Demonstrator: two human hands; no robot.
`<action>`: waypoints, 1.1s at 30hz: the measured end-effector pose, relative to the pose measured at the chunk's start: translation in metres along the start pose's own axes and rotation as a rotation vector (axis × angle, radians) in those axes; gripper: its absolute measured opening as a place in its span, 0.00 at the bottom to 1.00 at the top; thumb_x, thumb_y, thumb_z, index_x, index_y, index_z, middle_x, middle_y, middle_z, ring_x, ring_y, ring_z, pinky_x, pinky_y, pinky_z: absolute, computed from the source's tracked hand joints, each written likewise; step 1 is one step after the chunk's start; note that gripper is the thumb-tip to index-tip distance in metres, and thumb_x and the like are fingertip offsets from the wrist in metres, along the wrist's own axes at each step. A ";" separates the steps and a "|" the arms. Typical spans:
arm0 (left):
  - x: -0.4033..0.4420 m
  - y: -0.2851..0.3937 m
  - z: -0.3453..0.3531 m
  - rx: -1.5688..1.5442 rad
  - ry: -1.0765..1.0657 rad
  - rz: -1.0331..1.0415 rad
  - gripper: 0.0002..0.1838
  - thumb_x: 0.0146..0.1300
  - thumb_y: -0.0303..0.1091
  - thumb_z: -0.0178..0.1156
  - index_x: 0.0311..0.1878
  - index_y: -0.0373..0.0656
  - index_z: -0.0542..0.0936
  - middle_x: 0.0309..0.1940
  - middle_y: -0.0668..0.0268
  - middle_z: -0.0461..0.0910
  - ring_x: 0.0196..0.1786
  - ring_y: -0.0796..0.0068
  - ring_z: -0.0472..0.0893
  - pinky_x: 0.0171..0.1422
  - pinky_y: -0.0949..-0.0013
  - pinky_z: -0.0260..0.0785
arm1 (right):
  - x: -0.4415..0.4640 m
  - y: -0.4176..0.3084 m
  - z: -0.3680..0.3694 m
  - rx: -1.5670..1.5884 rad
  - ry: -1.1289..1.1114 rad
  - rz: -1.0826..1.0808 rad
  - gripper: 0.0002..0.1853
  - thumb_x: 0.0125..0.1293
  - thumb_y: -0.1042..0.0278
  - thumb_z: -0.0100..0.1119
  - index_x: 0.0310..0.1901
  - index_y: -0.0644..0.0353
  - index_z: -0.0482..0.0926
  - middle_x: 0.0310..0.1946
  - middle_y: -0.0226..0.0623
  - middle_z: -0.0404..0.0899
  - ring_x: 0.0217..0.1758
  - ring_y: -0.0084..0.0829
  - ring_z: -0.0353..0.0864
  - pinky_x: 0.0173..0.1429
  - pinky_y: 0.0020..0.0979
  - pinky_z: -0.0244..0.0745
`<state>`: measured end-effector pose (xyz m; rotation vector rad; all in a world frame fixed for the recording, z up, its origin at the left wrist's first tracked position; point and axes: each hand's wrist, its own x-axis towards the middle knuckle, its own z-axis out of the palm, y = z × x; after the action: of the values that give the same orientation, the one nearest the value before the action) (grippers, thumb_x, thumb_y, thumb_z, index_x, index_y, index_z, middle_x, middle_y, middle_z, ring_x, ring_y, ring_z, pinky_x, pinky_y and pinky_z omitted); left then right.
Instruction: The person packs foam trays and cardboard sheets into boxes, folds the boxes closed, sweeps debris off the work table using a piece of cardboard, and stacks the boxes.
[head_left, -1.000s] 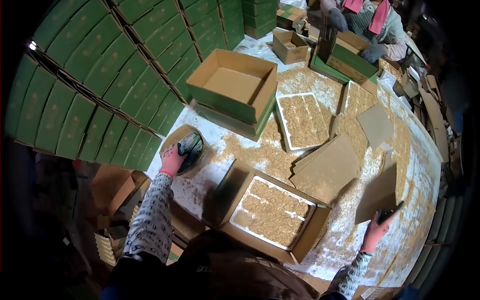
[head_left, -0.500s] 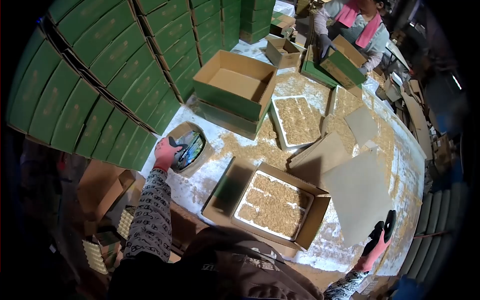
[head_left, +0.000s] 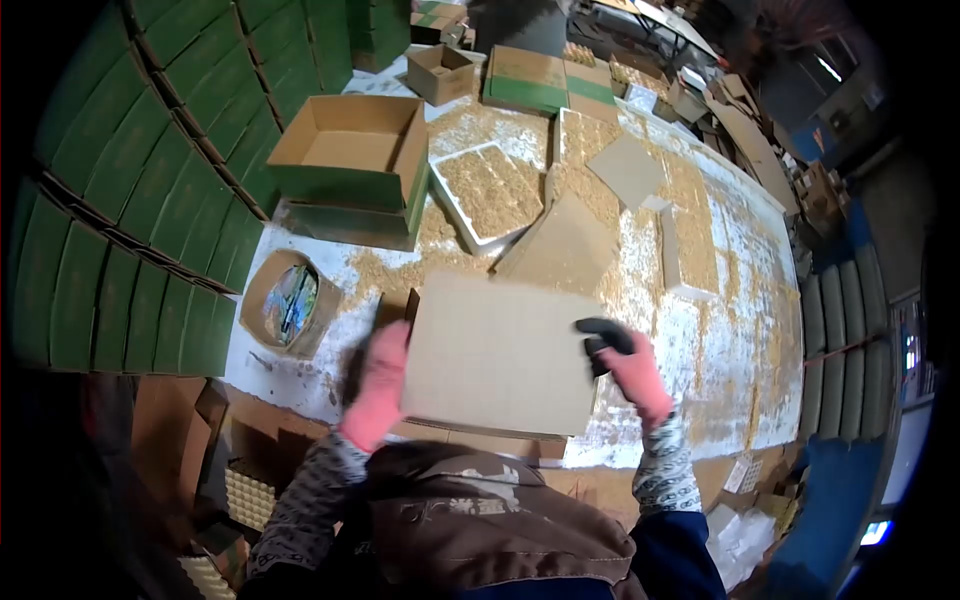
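A large flat cardboard sheet (head_left: 500, 355) lies over the open carton in front of me, hiding the filled tray inside. My left hand (head_left: 378, 385), in a pink glove, is against the sheet's left edge; it is blurred and its fingertips are partly hidden. At the right edge is my right hand (head_left: 625, 370), gloved in pink with black fingertips. Its fingers are spread, the index fingertip over the sheet and the thumb beside the edge. A small cardboard box (head_left: 262, 290) holding colourful packets (head_left: 291, 303) stands left of my left hand.
Green cartons (head_left: 90, 240) are stacked along the left. An open green carton (head_left: 345, 170) sits on the table beside a white tray (head_left: 487, 195) of shavings-like material. More cardboard sheets (head_left: 570, 245) lie behind the covered carton. Another white tray (head_left: 690, 255) stands right, and a green-and-brown carton (head_left: 525, 78) lies at the back.
The large sheet has moved from the right side of the table onto the carton. My left hand has left the packet box, and both hands are now at the sheet's sides.
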<state>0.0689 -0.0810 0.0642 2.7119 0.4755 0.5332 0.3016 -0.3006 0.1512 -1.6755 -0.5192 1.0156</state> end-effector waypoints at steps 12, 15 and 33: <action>-0.039 -0.031 0.018 -0.949 0.188 -0.464 0.31 0.54 0.20 0.60 0.62 0.34 0.62 0.59 0.57 0.68 0.63 0.68 0.67 0.66 0.68 0.58 | 0.047 0.009 0.026 -0.866 -0.083 -0.219 0.19 0.59 0.59 0.58 0.50 0.57 0.74 0.38 0.47 0.79 0.43 0.44 0.78 0.49 0.37 0.73; -0.040 -0.033 0.032 -0.909 0.149 -0.403 0.31 0.54 0.20 0.60 0.62 0.35 0.63 0.59 0.58 0.68 0.62 0.69 0.67 0.66 0.68 0.58 | 0.055 0.058 0.018 -1.304 -0.014 -0.383 0.19 0.61 0.54 0.55 0.51 0.53 0.74 0.34 0.40 0.80 0.40 0.39 0.80 0.43 0.35 0.74; 0.006 -0.019 0.043 0.071 -0.447 0.428 0.31 0.54 0.47 0.59 0.60 0.45 0.68 0.63 0.53 0.61 0.66 0.58 0.59 0.70 0.57 0.47 | 0.046 0.135 -0.016 0.252 0.076 0.344 0.26 0.57 0.69 0.62 0.58 0.64 0.68 0.44 0.35 0.79 0.43 0.25 0.77 0.46 0.25 0.75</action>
<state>0.0868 -0.0728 0.0206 2.8859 -0.2098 -0.0052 0.3199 -0.3219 0.0103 -1.5972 -0.0464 1.2038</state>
